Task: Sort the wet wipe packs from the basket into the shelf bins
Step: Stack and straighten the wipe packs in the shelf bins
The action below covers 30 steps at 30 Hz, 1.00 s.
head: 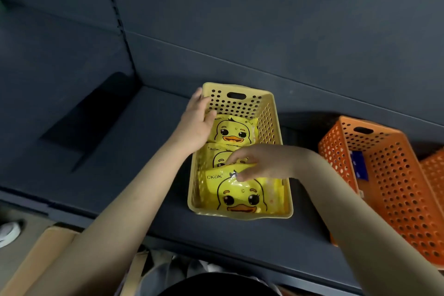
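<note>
Right hand (260, 163) pinching near pack (240, 196) top edge; left hand (195, 127) resting spread along bin (240, 217) 10 o'clock rim; orange bin (398, 190) sitting apart, 3 o'clock.

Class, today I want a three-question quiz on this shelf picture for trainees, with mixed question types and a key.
1. True or false: the yellow bin holds three duck packs.
2. Short answer: which hand pinches the nearest pack?
3. Fill in: the bin to the right of the yellow one is coloured ____.
Key: 1 true; 2 the right hand; 3 orange.
</note>
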Each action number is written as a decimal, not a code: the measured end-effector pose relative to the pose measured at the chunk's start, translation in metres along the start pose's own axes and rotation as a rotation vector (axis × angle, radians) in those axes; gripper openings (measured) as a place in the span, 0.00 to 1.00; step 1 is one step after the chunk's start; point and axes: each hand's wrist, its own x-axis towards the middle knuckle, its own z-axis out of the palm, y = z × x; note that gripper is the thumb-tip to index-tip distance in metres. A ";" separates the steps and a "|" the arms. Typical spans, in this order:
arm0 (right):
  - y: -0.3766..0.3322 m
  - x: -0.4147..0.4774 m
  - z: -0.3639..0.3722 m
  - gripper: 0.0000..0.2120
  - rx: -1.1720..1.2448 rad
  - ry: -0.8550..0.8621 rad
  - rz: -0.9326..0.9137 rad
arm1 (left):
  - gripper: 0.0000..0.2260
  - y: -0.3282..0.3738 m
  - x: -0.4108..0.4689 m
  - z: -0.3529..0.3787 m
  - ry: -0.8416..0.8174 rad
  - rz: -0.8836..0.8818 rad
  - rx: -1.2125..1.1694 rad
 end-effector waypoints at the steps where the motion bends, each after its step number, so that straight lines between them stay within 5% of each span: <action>1: -0.002 0.005 0.004 0.21 -0.042 -0.034 0.020 | 0.22 -0.001 -0.001 0.003 0.012 -0.010 -0.027; 9: -0.008 0.021 0.015 0.28 -0.227 -0.142 0.224 | 0.21 -0.005 -0.001 0.005 0.043 -0.049 -0.111; 19: -0.019 0.023 0.021 0.31 -0.313 -0.239 0.266 | 0.21 -0.006 0.001 0.007 0.046 -0.073 -0.153; 26: -0.008 0.017 0.051 0.26 -0.279 0.151 0.221 | 0.21 -0.007 0.002 0.009 0.050 -0.077 -0.178; 30: -0.007 0.020 0.053 0.25 -0.144 0.183 0.193 | 0.20 -0.006 0.001 0.010 0.052 -0.098 -0.195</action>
